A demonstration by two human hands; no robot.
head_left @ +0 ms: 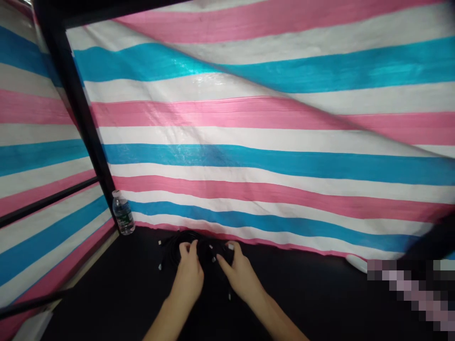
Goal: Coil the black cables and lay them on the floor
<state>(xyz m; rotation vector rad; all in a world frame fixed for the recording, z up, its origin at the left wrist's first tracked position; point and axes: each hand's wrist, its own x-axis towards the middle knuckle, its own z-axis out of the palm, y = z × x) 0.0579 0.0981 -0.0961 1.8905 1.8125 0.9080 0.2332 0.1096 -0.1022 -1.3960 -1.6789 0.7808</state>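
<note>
A tangle of black cables (174, 250) with several light metal plugs lies on the black table (117, 289), near its back edge. My left hand (191, 270) is at the middle of the tangle, its thumb and fingertips closed on a black cable. To its right, my right hand (240, 272) has its fingers curled around a dark cable piece, with a light plug end showing at the fingertips. One more plug (229, 297) lies on the table just below my right hand. The exact grip is partly hidden by the dark cables.
A clear water bottle (123, 215) stands at the table's back left corner, beside a black frame post (83, 118). Striped sheeting (249, 156) hangs behind the table. A white object (356, 263) lies at the right, near a blurred, pixelated area.
</note>
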